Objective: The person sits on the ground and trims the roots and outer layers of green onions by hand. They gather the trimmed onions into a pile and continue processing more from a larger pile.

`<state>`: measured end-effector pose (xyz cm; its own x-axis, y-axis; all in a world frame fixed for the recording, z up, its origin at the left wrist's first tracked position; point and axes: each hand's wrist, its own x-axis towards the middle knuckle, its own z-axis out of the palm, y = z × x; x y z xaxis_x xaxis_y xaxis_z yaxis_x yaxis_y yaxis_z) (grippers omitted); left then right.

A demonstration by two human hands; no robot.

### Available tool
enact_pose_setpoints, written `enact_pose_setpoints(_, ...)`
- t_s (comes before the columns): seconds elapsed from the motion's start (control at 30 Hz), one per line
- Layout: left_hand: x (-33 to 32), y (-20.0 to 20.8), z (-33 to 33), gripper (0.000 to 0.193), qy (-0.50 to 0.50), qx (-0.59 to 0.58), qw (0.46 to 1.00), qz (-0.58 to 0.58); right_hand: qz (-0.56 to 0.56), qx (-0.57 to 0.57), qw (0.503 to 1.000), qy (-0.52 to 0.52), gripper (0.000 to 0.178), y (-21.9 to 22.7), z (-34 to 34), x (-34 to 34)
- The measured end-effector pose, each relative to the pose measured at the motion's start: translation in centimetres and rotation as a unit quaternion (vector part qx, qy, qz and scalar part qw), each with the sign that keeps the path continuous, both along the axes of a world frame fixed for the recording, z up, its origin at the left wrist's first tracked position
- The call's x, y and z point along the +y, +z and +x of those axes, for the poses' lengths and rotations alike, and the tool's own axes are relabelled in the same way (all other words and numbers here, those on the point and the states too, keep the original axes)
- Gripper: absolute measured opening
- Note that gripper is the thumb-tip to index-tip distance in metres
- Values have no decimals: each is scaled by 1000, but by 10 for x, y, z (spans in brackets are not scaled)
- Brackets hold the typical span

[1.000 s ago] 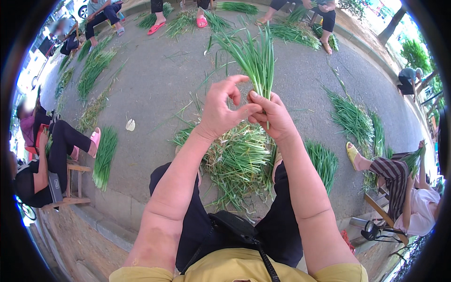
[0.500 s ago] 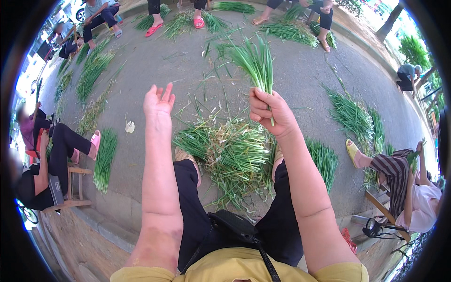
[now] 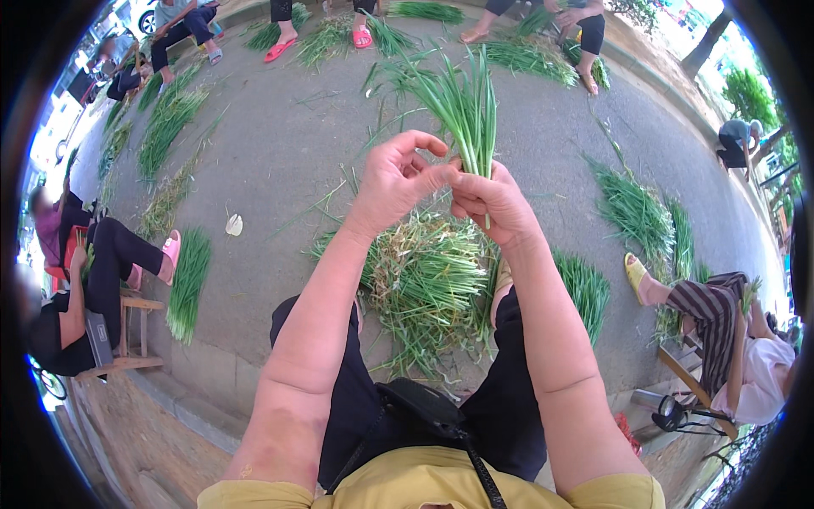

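My right hand (image 3: 498, 206) is closed around the pale stems of a small bunch of garlic chives (image 3: 469, 114), which stands upright with its leaves fanning away from me. On the left side of that bunch is my left hand (image 3: 398, 182), fingers curled and thumb reaching to the stems beside my right fingers. Whether a leaf is caught in this pinch is too small to make out. Below both hands, between my feet, lies a large heap of chives mixed with dry, yellowed leaves (image 3: 428, 280).
Green chives form a neat pile (image 3: 581, 293) by my right leg and another pile (image 3: 188, 284) at the left. More chives (image 3: 636, 212) lie at the right. Several seated people surround the pavement; one at right wears striped trousers (image 3: 708, 310). A metal flask (image 3: 653, 400) stands near the right bench.
My left hand has swung right and forward from an open, palm-up position to the chive stems, its fingers now curled. My right hand stays nearly in place with the bunch.
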<state>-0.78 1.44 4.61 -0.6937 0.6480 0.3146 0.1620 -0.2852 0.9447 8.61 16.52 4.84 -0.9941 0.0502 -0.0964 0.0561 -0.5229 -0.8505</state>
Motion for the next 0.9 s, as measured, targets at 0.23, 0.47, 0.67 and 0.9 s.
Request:
enact_pose_setpoints(0.23, 2, -4, 2, 22, 39, 143, 980, -134, 150, -31, 986, -70, 25, 2, -4, -9)
enact_pose_setpoints(0.47, 0, 0, -9, 13, 35, -59, 995, 70, 173, -43, 982, -59, 30, 0, -5, -11)
enact_pose_setpoints(0.67, -3, 1, 1, 21, -20, 65, 988, -137, 219, -29, 972, -83, 35, -7, -7, -14)
enact_pose_setpoints(0.9, -4, -5, -4, 17, -61, 23, 970, -234, 503, 23, 855, -125, 38, -18, -9, -18)
